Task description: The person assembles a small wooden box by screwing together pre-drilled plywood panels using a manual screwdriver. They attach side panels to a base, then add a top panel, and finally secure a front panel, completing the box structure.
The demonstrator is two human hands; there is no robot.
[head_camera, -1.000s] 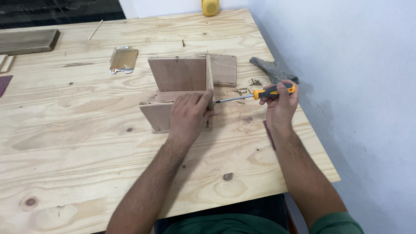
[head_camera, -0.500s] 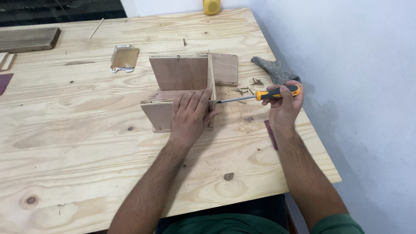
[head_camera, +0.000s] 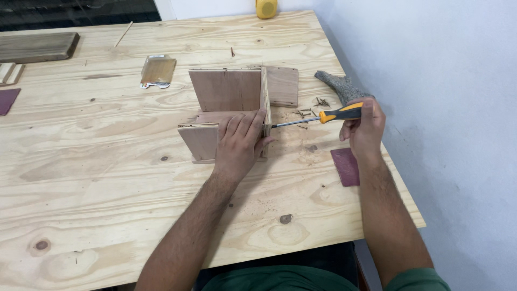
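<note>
An open plywood box (head_camera: pixel 226 91) stands in the middle of the workbench (head_camera: pixel 107 178), with a back panel, a front panel and a right side panel. My left hand (head_camera: pixel 238 141) lies flat over the box's front right corner and presses it down. My right hand (head_camera: pixel 363 129) grips the orange and black handle of a screwdriver (head_camera: pixel 318 117). The screwdriver lies level, and its tip touches the outer face of the right side panel near my left fingertips.
Loose screws (head_camera: pixel 312 108) lie right of the box. A grey glove (head_camera: pixel 342 86) sits near the wall, a dark red sanding sheet (head_camera: pixel 344 166) by my right wrist. A small clear packet (head_camera: pixel 158 71), a dark board (head_camera: pixel 35 47) and a yellow object (head_camera: pixel 266 8) lie farther back.
Both hands stay where they were, the left on the box and the right on the screwdriver. The right hand's hold on the handle has shifted slightly.
</note>
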